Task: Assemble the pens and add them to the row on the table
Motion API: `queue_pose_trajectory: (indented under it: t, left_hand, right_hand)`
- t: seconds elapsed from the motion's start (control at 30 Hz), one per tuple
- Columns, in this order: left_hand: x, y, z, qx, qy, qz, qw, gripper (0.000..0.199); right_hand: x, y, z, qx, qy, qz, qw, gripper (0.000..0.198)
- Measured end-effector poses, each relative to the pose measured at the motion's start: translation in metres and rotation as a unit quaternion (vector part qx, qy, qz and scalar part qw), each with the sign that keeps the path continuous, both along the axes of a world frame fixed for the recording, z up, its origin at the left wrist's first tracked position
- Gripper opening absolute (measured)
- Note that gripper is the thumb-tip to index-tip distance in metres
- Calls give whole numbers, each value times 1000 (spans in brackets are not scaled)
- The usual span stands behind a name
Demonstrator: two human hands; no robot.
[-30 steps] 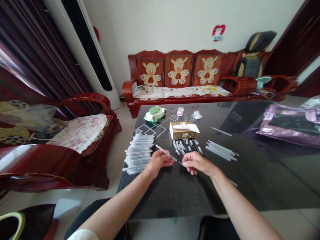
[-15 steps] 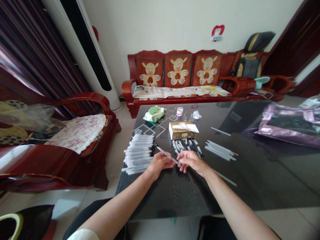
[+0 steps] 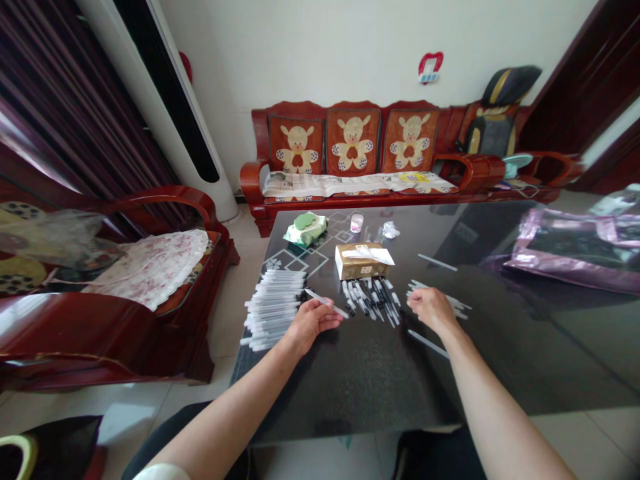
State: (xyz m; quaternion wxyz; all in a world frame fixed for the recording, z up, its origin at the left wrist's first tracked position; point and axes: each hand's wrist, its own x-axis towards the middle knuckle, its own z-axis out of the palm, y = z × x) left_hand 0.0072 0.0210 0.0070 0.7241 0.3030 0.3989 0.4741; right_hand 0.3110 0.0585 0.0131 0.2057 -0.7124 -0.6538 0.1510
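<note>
My left hand [image 3: 313, 322] has its thumb and fingers closed on a slim, whitish translucent pen [image 3: 326, 303], held at a slant just above the table. Close beside it on the left lies a stack of similar pens [image 3: 275, 308] with dark ends. My right hand [image 3: 431, 307] is at the left end of a small pile of pale pen tubes [image 3: 457, 305], covering part of it. Its fingers are curled in, and what they pinch is hidden. Between the hands lie several black-and-white pen caps [image 3: 373, 298]. A single pale tube [image 3: 429, 343] rests just below my right hand.
A tissue box [image 3: 363, 262] stands behind the caps, with a green wipes pack [image 3: 306, 230], a small white cup [image 3: 357, 223] and crumpled tissue [image 3: 391, 230] farther back. Another tube [image 3: 437, 262] lies right of the box. A purple-edged plastic bag [image 3: 575, 250] covers the table's right side.
My right hand has left the pen in my left hand and moved right to the pile of tubes. My left hand still holds the pen, and the view has shifted slightly.
</note>
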Motion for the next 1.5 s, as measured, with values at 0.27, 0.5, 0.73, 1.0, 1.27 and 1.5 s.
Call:
queue_pose_trajectory:
  t: [0.27, 0.5, 0.73, 1.0, 1.27, 1.5]
  left_hand:
    - [-1, 0, 0, -1, -10, 4, 1000, 18]
    - [-3, 3, -1, 5, -13, 17, 1000, 19]
    - [-1, 0, 2, 27, -11, 26, 999, 20]
    - [2, -2, 7, 31, -16, 36, 999, 21]
    - [2, -2, 8, 28, -16, 34, 999, 17]
    - [2, -2, 6, 28, -22, 31, 999, 17]
  right_hand:
    - [-10, 0, -12, -21, -111, 5, 994, 6]
    - [-38, -6, -2, -79, 343, 93, 932, 21]
    - [-96, -29, 5, -143, 534, 173, 815, 29]
    - [-106, -33, -3, -135, 532, 182, 816, 31]
    - [-108, -35, 3, -133, 551, 179, 804, 28]
    - [-106, -35, 6, -132, 572, 178, 790, 22]
